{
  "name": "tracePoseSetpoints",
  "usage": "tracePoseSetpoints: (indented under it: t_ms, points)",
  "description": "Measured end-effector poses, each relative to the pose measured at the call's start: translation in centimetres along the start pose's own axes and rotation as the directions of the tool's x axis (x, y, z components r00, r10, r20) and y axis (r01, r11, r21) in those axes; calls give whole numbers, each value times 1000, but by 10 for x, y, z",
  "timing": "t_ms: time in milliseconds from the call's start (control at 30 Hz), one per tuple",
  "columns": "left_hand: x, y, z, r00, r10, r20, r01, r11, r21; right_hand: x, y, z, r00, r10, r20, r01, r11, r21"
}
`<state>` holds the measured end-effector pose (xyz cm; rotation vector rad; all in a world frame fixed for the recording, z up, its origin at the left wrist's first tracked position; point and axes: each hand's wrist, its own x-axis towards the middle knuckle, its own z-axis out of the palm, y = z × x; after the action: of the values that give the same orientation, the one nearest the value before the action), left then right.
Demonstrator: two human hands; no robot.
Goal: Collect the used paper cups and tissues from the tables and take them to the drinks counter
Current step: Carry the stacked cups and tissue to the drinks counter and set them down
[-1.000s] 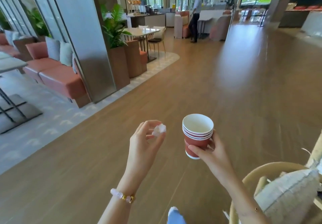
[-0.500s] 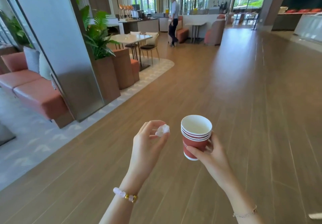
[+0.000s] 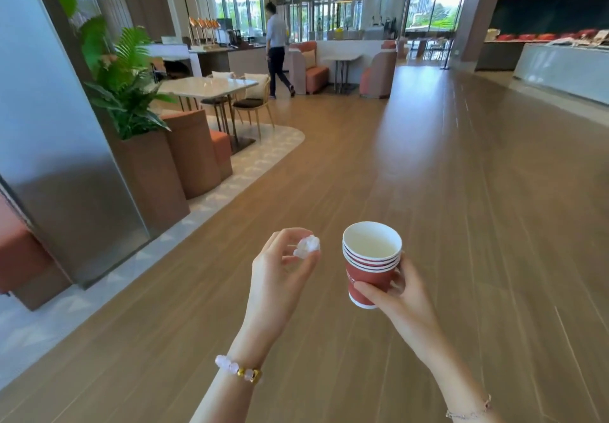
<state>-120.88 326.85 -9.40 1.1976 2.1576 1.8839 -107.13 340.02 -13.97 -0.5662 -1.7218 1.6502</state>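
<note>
Red paper with white rims: we carry the cups (image 3: 370,264) nested in one stack in our right hand (image 3: 400,304), thumb laid across the front low on the wall and the fingers (image 3: 399,278) curled round the back, so that hand is clasped on the stack. We count about four rims. The top cup looks empty inside, though we cannot rule out a film of liquid at the bottom. Nested like this we judge the stack light and fairly stiff, but thin paper will buckle if squeezed near the open rim, so the low hold around the doubled walls suits it, and keeping it upright guards against any dregs. Our left hand (image 3: 280,277) pinches a small crumpled white tissue (image 3: 307,246) between thumb and fingertips, just beside the cups but not touching them. It is soft, nearly weightless and easy to lose to a draught or a slack pinch; dropping it into the top cup would, we think, secure it. Both things are held in the air over the wooden floor (image 3: 428,175), and the drinks worktop (image 3: 227,52) lies well apart, far ahead on the left.
</note>
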Motion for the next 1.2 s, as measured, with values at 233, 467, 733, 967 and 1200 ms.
tracePoseSetpoints:
  t_ms: [233, 467, 733, 967, 1200]
  points:
    - [158, -52, 39, 998, 12, 57, -11, 1000, -26, 160, 9, 3, 998, -8, -61, 8, 1000, -9]
    - [280, -112, 80, 999, -18, 41, 19, 1000, -17, 306, 43, 2, 999, 12, -47, -12, 1000, 8]
    - [446, -195, 142, 999, -50, 0, 50, 998, 41, 508, 92, -3, 1000, 18, 1, -18, 998, 54]
    - [591, -239, 204, 997, -75, -12, 75, 997, 29, 669, 106, -28, 1000, 9, 26, -10, 1000, 17]
    - [704, -293, 264, 997, -68, 27, 67, 998, 12, 797, 140, -58, 999, 38, -21, -38, 999, 6]
